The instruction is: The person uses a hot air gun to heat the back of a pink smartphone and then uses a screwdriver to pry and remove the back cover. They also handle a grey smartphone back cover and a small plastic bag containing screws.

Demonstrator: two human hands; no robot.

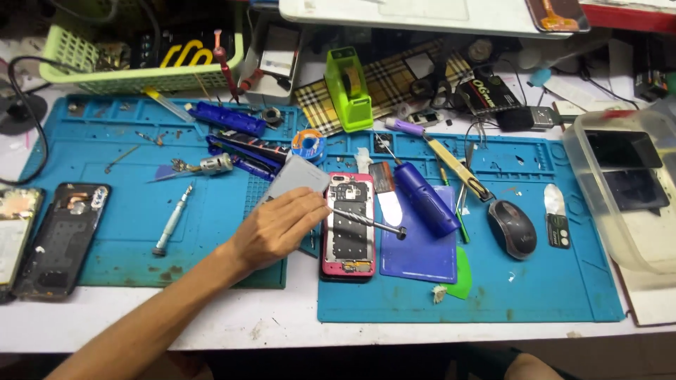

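- One hand, the left hand (278, 226), reaches in from the near left across the bench; its fingers are curled together around the handle end of a small metal screwdriver (367, 222); the right hand is out of sight
- The screwdriver lies nearly flat, pointing right; its shaft crosses the opened phone (348, 243) and its knurled end sits just past the phone's right edge
- The opened phone has a pink-red frame; it lies back-up with its inner boards bare, on the left edge of the right-hand blue work mat (535, 295); the hand rests just beside it on the left, touching or all but touching its side
- A grey flat panel (296, 179) lies tilted just beyond the knuckles, partly under the hand
- Right of the phone lies a dark blue sheet (419, 257); on it rests a blue cylindrical tool (424, 199), slanting from far left to near right; a green pick (461, 278) lies at the sheet's near right corner
- A grey computer mouse (512, 229) sits further right on the same mat; a clear plastic tub (623, 190) stands at the far right edge
- On the left-hand blue mat (91, 211) lies a pale screwdriver (172, 220), well apart from the hand; a black phone shell (62, 236) lies at its left edge
- At the far side stand a green tape dispenser (348, 90) and a pale green basket (127, 63)
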